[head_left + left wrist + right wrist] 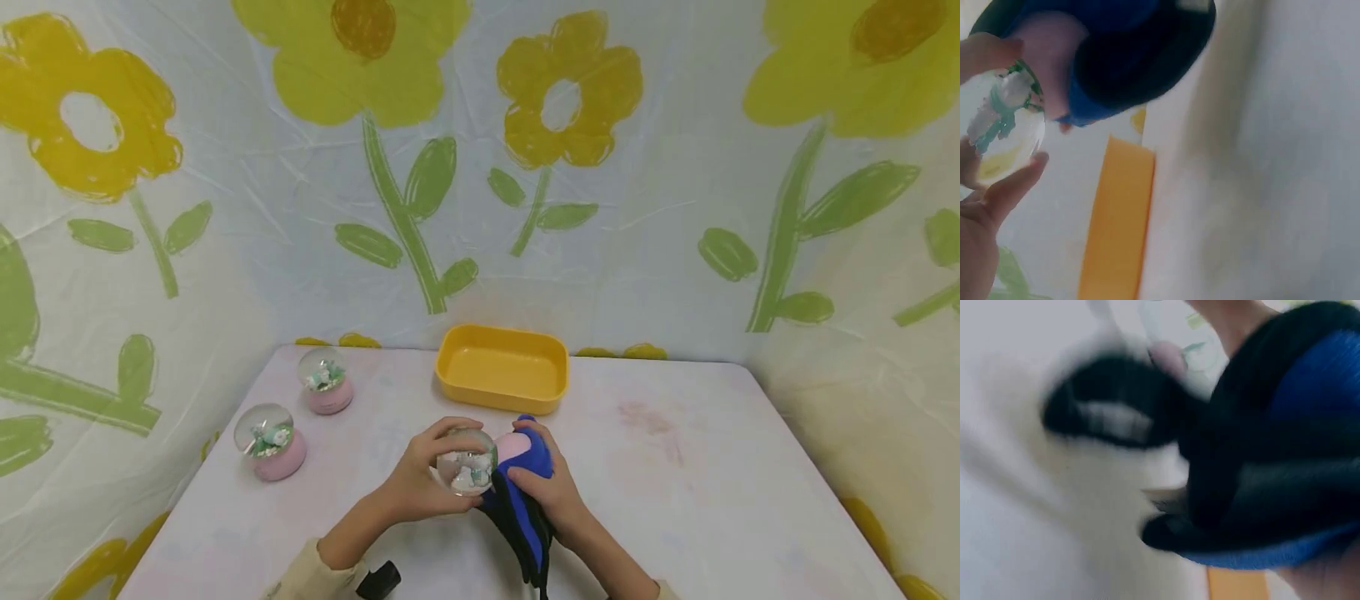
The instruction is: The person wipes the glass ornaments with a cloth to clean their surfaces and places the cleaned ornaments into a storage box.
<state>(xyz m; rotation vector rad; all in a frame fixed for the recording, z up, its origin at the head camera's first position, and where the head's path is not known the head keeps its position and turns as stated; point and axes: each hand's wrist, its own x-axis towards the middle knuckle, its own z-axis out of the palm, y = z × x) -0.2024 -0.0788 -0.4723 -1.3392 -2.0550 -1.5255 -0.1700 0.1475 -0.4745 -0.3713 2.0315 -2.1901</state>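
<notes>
A snow globe (468, 473) with a clear glass ball, small white and green figures inside and a pink base is held over the table. My left hand (420, 475) grips its glass ball, with thumb and fingers on opposite sides. A blue and black cloth (531, 521) wraps part of the pink base (1050, 53), its loose end hanging toward me. My right hand (558, 492) holds the cloth against the base, thumb on the near side. In the right wrist view the dark cloth (1260, 487) is blurred and covers most of the globe.
Two more snow globes with pink bases, one nearer (276, 446) and one farther (326, 383), stand on the table's left side. An orange-yellow tray (501, 392) sits at the back middle of the white table (697, 483). Flower-printed fabric (652, 275) hangs behind.
</notes>
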